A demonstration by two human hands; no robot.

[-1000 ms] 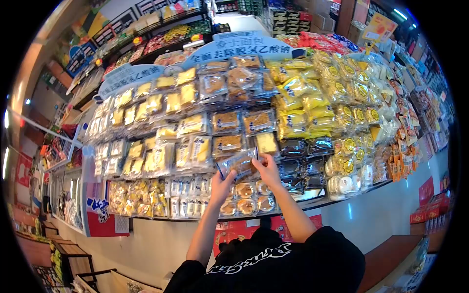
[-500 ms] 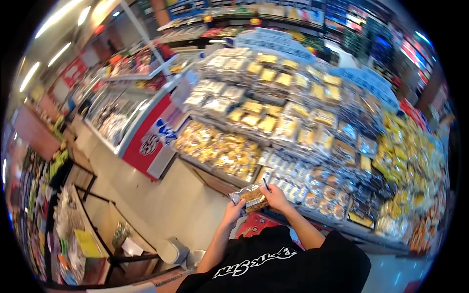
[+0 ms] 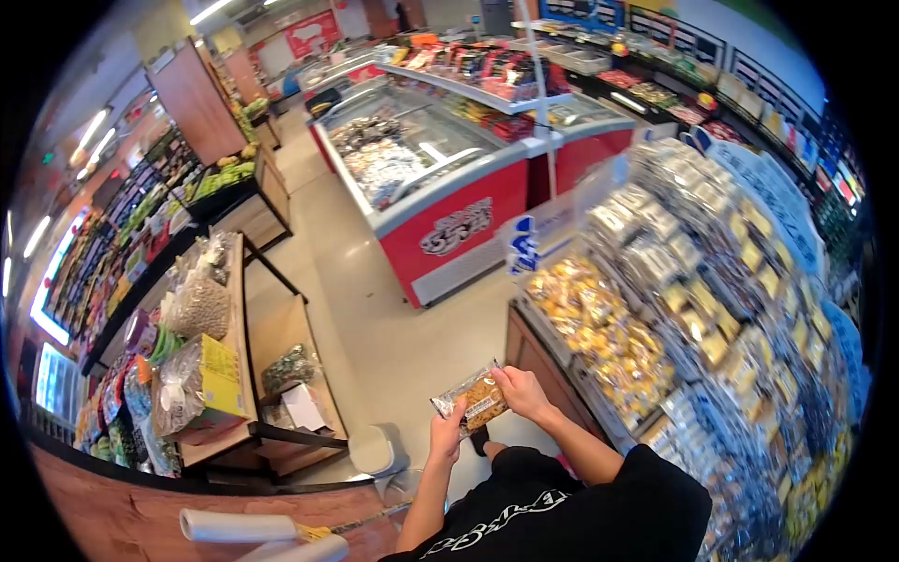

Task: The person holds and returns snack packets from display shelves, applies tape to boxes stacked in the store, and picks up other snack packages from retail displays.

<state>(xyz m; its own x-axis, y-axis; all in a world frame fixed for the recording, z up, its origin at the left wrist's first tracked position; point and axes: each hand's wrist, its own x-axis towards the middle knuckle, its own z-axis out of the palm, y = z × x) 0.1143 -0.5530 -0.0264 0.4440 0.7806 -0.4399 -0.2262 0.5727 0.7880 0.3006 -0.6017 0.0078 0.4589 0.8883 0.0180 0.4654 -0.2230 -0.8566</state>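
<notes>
A clear-wrapped brown bread packet [image 3: 481,401] is held in front of my body, above the pale floor. My left hand [image 3: 447,433] pinches its left end, thumb on top. At the right end, my right hand [image 3: 523,391] grips it with the thumb on the wrapper. A white printed label shows on the packet's face. To the right is the bread display, with yellow-wrapped small packets [image 3: 599,328] in its nearest bin.
A red chest freezer [image 3: 459,229] stands ahead. At left are a wooden shelf unit [image 3: 304,361] with bagged goods and a pale bin [image 3: 373,450]. Rolls of plastic bags [image 3: 239,526] lie on a brown surface at lower left.
The view has swung left from the bread display to the freezer and aisle. Both hands have kept hold of the packet, which is now away from the stacked bread.
</notes>
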